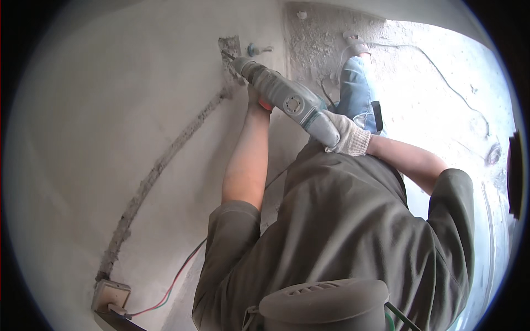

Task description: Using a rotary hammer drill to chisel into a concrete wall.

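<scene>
And here's the grey hammer drill (292,102), slanting up to the wall (110,110), its bit (227,54) set at the rough recess (229,43) just beside a blue pipe fitting (252,49). The right hand (346,134), in a white knit glove, has its fingers wrapped around the rear handle. The left hand (254,97) is up front, against the underside near the chuck — its fingers are behind the casing, so I can't tell how tightly they close. From the recess a chiselled groove (160,165) curves down to a socket box (112,295), where a red-and-green cord (175,279) is plugged in. Low in view, a grey respirator (326,303) sits over the dark shirt (342,209); beyond the drill, jeans (355,88) and a thin cable (441,71) on the dusty floor (419,110).
</scene>
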`<action>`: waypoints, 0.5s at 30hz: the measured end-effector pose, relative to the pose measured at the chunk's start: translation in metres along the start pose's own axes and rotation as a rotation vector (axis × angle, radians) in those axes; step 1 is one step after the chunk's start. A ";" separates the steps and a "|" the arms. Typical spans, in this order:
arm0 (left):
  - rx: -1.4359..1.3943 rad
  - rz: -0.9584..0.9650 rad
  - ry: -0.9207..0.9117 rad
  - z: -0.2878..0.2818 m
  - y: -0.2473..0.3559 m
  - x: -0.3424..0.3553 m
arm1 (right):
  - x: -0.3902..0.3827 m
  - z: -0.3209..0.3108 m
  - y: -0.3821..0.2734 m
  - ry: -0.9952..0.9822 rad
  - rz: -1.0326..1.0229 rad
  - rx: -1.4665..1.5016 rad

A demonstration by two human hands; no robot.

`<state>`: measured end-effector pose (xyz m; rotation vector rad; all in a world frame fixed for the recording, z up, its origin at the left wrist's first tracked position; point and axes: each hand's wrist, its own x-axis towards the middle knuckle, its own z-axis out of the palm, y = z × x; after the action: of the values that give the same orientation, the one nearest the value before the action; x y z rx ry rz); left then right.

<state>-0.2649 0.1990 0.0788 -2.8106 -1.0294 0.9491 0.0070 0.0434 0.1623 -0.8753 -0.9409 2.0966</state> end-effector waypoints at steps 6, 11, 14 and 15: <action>-0.038 0.067 0.138 0.003 -0.017 0.023 | 0.006 0.013 0.014 0.098 -0.083 -0.193; -0.079 0.108 0.231 0.007 -0.012 0.015 | 0.008 -0.006 -0.001 0.032 -0.023 -0.149; -0.655 -0.082 0.250 -0.001 -0.006 0.008 | 0.005 -0.013 0.013 0.092 0.022 -0.181; -1.223 -0.302 0.239 -0.018 -0.002 0.011 | -0.001 -0.017 0.018 0.129 -0.011 -0.274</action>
<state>-0.2496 0.2101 0.0876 -3.1519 -2.5073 -0.1992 0.0152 0.0392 0.1394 -1.1258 -1.1779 1.9038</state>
